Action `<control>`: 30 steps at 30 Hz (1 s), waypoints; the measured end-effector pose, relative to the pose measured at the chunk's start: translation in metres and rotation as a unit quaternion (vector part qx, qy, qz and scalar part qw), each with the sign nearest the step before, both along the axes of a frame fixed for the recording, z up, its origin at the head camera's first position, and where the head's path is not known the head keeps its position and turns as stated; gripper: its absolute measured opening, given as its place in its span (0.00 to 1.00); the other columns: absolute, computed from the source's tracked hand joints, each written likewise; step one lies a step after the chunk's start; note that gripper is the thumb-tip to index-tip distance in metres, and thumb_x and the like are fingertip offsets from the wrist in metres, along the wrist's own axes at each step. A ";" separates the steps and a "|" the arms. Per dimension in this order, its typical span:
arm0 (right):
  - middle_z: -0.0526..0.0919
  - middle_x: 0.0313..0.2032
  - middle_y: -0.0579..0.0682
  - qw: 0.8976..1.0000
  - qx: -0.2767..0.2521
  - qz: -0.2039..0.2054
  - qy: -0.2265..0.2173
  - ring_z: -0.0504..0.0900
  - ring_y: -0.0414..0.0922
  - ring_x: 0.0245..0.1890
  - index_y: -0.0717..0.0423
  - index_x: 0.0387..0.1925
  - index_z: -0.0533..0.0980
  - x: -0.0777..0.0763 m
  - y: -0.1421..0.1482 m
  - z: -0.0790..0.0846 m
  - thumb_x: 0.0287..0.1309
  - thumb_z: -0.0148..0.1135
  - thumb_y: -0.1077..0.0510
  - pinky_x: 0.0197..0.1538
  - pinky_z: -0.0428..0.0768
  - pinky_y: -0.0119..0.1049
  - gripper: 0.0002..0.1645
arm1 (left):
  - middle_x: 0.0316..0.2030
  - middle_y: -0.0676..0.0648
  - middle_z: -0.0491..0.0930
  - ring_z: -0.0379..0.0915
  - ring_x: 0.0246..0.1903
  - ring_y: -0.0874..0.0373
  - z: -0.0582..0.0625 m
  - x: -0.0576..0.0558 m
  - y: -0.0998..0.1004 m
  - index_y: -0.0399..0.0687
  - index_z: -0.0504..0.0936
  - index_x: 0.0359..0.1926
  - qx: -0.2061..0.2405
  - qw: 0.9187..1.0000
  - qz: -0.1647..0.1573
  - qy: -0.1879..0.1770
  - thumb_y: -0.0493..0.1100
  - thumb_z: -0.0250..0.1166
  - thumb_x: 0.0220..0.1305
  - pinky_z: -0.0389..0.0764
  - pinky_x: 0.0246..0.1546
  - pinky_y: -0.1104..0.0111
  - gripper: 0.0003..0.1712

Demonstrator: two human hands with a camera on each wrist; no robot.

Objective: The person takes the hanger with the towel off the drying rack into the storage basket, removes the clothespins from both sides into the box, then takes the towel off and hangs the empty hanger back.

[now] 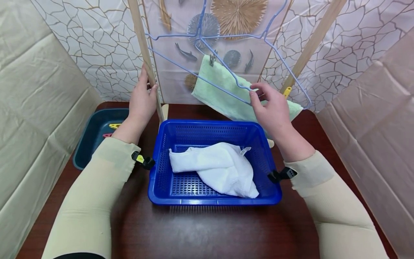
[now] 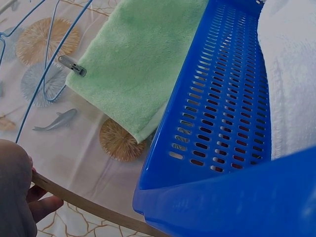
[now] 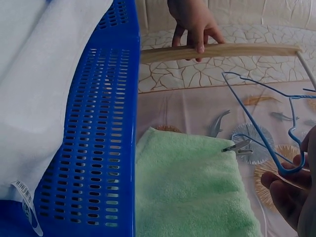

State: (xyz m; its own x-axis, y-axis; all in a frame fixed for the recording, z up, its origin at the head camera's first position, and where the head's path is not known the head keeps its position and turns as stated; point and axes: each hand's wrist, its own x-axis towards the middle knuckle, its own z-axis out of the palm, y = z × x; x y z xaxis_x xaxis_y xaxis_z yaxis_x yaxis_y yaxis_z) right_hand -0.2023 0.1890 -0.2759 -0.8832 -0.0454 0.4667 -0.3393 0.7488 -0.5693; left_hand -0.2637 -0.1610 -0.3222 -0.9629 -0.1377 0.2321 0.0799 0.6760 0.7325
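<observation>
My left hand (image 1: 142, 99) holds the left wooden upright (image 1: 139, 28) of a rack, thumb on one side and fingers on the other. On the rack are two blue wire hangers. With the thumb and fingers of my right hand (image 1: 273, 108) I pinch the right end of the bare hanger (image 1: 174, 35). Behind it, a light green towel (image 1: 223, 79) is draped from the other hanger (image 1: 288, 68), with a grey clip (image 1: 212, 59) and a yellow clothespin (image 1: 287, 92) on it. A white cloth (image 1: 223, 165) with a tag lies crumpled in the blue basket (image 1: 213, 202).
A dark teal tray (image 1: 81, 151) with a yellow clothespin (image 1: 114, 126) and a pink one (image 1: 107, 135) stands at the left. The right wooden upright (image 1: 310, 46) leans outward behind my right hand. Patterned fabric covers the back, beyond the dark tabletop (image 1: 207, 233).
</observation>
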 end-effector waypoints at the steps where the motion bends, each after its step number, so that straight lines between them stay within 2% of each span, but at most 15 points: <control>1: 0.80 0.35 0.46 1.000 -0.003 -0.002 0.003 0.78 0.40 0.38 0.48 0.49 0.76 0.000 0.000 0.000 0.63 0.49 0.42 0.37 0.74 0.33 0.21 | 0.68 0.52 0.58 0.62 0.62 0.57 0.000 0.000 0.000 0.80 0.28 0.67 -0.001 1.000 0.000 0.001 0.52 0.45 0.70 0.74 0.52 0.58 0.38; 7: 0.81 0.36 0.46 1.000 -0.016 -0.011 0.017 0.78 0.38 0.39 0.49 0.48 0.77 0.003 0.005 -0.002 0.62 0.50 0.43 0.37 0.74 0.28 0.21 | 0.67 0.51 0.59 0.62 0.62 0.57 -0.001 0.000 0.000 0.78 0.28 0.67 -0.013 1.000 -0.001 0.012 0.52 0.44 0.70 0.74 0.53 0.60 0.38; 13: 0.81 0.39 0.46 1.000 -0.006 -0.021 0.022 0.77 0.38 0.41 0.48 0.48 0.76 0.006 0.010 -0.003 0.62 0.50 0.43 0.38 0.76 0.32 0.21 | 0.67 0.51 0.58 0.62 0.62 0.57 -0.001 -0.001 0.002 0.77 0.28 0.68 -0.014 1.000 -0.003 0.010 0.53 0.44 0.70 0.73 0.54 0.60 0.38; 20: 0.80 0.42 0.50 1.000 0.004 -0.020 0.017 0.76 0.42 0.44 0.51 0.50 0.75 0.009 0.015 -0.001 0.63 0.50 0.44 0.43 0.78 0.43 0.21 | 0.68 0.51 0.58 0.62 0.62 0.57 -0.002 -0.001 0.002 0.76 0.28 0.68 -0.018 1.000 -0.001 0.007 0.53 0.43 0.70 0.73 0.54 0.60 0.38; 30: 0.79 0.43 0.51 0.999 0.037 -0.029 0.024 0.76 0.46 0.41 0.52 0.50 0.76 0.011 0.029 0.007 0.62 0.50 0.45 0.44 0.77 0.43 0.22 | 0.67 0.51 0.58 0.62 0.62 0.57 -0.001 0.000 -0.001 0.78 0.27 0.67 -0.018 1.000 0.004 0.004 0.54 0.44 0.70 0.74 0.53 0.60 0.38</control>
State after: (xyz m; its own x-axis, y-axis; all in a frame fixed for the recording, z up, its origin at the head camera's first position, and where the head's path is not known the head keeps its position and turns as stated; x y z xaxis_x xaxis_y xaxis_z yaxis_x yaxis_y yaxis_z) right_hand -0.1914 0.2177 -0.2693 -0.8621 -0.0306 0.5058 -0.3200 0.8069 -0.4965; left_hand -0.2639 -0.1623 -0.3236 -0.9600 -0.1366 0.2445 0.0799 0.7032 0.7065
